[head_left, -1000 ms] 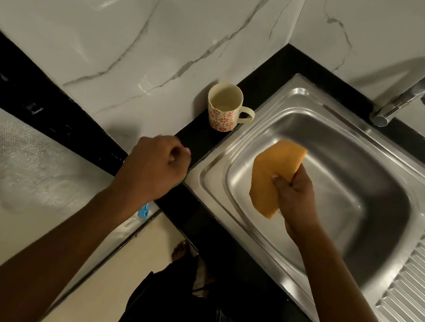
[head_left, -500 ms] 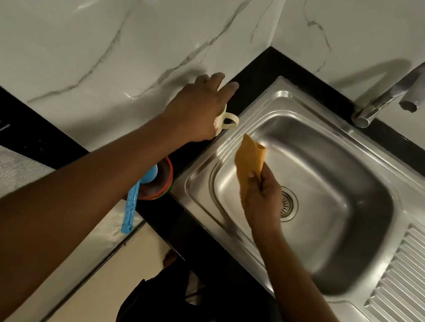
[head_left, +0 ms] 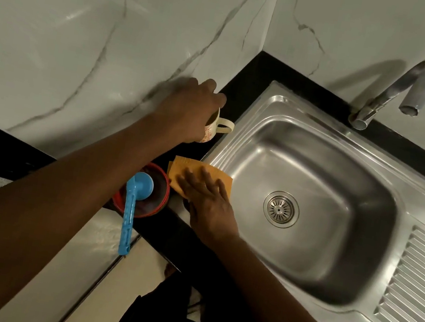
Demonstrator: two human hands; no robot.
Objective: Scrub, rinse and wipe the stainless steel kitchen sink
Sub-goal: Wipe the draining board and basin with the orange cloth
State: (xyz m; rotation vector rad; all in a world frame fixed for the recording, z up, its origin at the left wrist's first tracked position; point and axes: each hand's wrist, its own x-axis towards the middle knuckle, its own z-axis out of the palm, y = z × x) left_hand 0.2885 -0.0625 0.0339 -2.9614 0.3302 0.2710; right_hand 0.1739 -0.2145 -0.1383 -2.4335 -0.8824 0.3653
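Wipe step, judged: the right hand [head_left: 210, 205] presses the orange cloth [head_left: 190, 170] with straight fingers onto the left rim of the sink [head_left: 270, 104], the left hand [head_left: 191, 110] curls its fingers around the mug [head_left: 209, 132] on the bench [head_left: 247, 80]; next, lift the mug clear.

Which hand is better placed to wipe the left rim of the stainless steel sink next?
Likely right. The right hand presses flat on the orange cloth at that rim of the stainless steel sink; the left hand grips the cream floral mug.
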